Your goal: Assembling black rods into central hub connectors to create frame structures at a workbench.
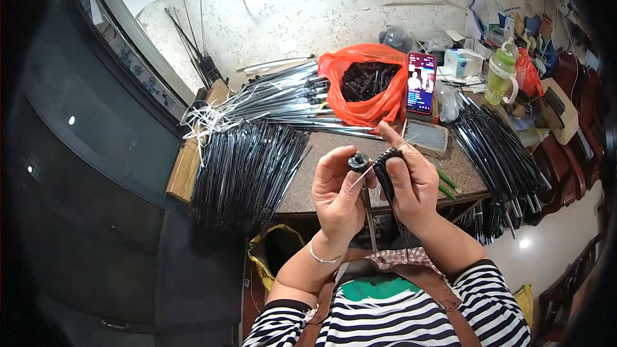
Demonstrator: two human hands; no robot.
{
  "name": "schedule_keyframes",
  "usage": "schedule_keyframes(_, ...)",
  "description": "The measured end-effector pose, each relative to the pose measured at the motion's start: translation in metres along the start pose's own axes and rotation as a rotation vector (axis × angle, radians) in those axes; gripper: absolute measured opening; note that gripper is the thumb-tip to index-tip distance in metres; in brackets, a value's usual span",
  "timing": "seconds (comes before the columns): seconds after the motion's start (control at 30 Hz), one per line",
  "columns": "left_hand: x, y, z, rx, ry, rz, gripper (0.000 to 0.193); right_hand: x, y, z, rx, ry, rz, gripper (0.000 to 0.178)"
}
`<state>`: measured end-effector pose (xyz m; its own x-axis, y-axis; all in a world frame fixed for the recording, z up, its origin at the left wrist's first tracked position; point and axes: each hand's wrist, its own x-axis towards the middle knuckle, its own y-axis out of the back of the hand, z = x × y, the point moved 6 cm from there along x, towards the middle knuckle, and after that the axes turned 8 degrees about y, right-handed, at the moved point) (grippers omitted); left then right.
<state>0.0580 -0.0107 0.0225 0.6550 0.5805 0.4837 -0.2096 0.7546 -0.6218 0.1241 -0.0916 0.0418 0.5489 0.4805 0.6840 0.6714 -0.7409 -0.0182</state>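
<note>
Over the table's front edge, my left hand (336, 196) grips a thin metal shaft (371, 222) topped by a round black plastic hub (358, 162). Close beside it, my right hand (416, 186) is closed round a bunch of black umbrella ribs (386, 180), thumb on their jointed upper ends and index finger raised. A fine wire (365, 175) slants between the two hands, passing near the hub and the rib ends. Whether it runs through either cannot be made out. Both the shaft and the ribs hang down toward my lap.
Left lies a wide stack of black ribs (247, 177), with silver shafts (276, 99) behind. A red plastic bag (360, 115) holds black pieces; a phone (421, 83) stands beside it. Right are a box of wires (427, 136), a green bottle (500, 77) and more black rods (498, 148).
</note>
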Motion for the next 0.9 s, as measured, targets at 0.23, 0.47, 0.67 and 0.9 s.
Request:
schedule_keyframes(0.23,-0.002,0.002,-0.003,0.008,-0.008,0.049,0.028,0.003,-0.004,-0.003,-0.031,0.062,-0.071,0.026)
schedule_keyframes(0.47,0.002,-0.002,0.001,0.032,-0.15,0.043,0.026,0.011,-0.007,-0.015,-0.123,0.44,-0.006,0.029)
schedule_keyframes(0.67,0.009,-0.009,0.013,0.169,-0.256,0.049,0.024,0.021,-0.008,-0.019,-0.114,0.49,0.03,0.017)
schedule_keyframes(0.9,0.022,-0.021,0.023,0.286,-0.333,0.05,0.033,0.035,-0.01,-0.028,-0.111,0.503,-0.001,0.028)
